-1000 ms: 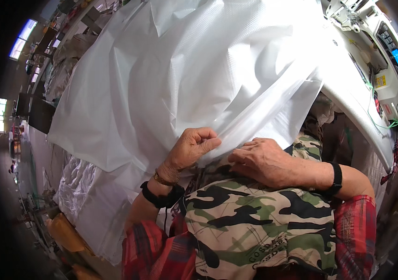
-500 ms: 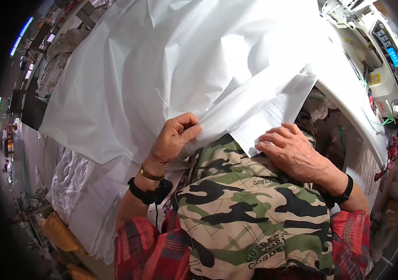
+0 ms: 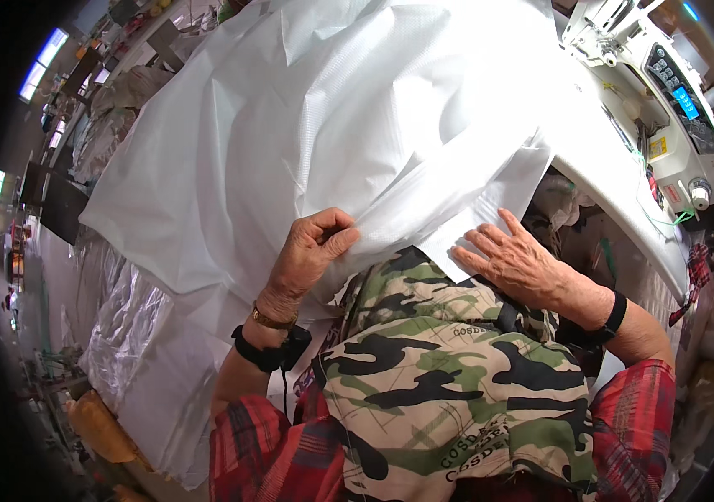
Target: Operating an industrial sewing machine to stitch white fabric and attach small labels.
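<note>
A large white woven plastic sheet [image 3: 265, 142] spreads over the work table and hangs toward my lap. My left hand [image 3: 311, 251] pinches its near edge between thumb and fingers, left of centre. My right hand [image 3: 514, 258] rests with spread fingers on the folded-over corner [image 3: 461, 243] of the sheet. This corner reaches down onto the camouflage apron [image 3: 449, 376] across my lap. The fingertips of my right hand press lightly on the material rather than wrapping round it.
At the right stands a white sewing machine [image 3: 679, 159] with a lit blue display, on a pale table with a curved edge [image 3: 624, 226]. Clear crinkled plastic [image 3: 127, 326] lies low on the left. A brown-yellow roll [image 3: 106, 428] sits below it.
My right hand has moved slightly up and left over the folded corner, its fingers spreading wider. My left hand keeps its pinch. The whole view has shifted a little.
</note>
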`<state>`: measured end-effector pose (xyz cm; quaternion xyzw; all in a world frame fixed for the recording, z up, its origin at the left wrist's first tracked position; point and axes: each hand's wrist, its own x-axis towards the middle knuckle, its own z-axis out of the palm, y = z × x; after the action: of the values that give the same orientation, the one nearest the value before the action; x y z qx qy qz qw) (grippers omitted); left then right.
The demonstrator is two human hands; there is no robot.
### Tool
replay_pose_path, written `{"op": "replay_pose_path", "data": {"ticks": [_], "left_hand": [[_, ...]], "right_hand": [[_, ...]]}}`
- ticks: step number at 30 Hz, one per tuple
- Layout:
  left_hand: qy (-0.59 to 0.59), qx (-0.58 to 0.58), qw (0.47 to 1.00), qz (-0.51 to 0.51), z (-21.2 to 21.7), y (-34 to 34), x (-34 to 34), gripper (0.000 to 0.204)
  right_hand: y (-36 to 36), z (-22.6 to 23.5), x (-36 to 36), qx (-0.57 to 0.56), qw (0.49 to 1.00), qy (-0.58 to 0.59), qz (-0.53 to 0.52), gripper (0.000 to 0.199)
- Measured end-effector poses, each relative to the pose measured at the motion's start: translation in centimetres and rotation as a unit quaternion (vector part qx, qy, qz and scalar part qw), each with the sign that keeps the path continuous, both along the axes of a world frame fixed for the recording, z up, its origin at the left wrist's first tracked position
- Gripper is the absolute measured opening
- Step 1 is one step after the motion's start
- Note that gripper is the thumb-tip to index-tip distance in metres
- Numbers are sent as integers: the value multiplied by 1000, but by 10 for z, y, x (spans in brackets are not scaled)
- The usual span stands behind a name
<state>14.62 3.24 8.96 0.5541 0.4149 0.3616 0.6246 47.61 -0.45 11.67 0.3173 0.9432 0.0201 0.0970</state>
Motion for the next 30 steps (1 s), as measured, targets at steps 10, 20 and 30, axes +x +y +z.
{"op": "replay_pose_path", "data": {"ticks": [10,20,30], "left_hand": [[-8,0,1000,3,6,-7,4,12],[-19,-20,998,-60,30,-23,15,7],[-69,-31,992,-100,28,-26,15,7]], "right_hand": [[10,-3,-11,11,992,119,40,16],[5,54,-80,-2,948,268,174,14],[15,39,-98,-8,928,315,196,22]]}}
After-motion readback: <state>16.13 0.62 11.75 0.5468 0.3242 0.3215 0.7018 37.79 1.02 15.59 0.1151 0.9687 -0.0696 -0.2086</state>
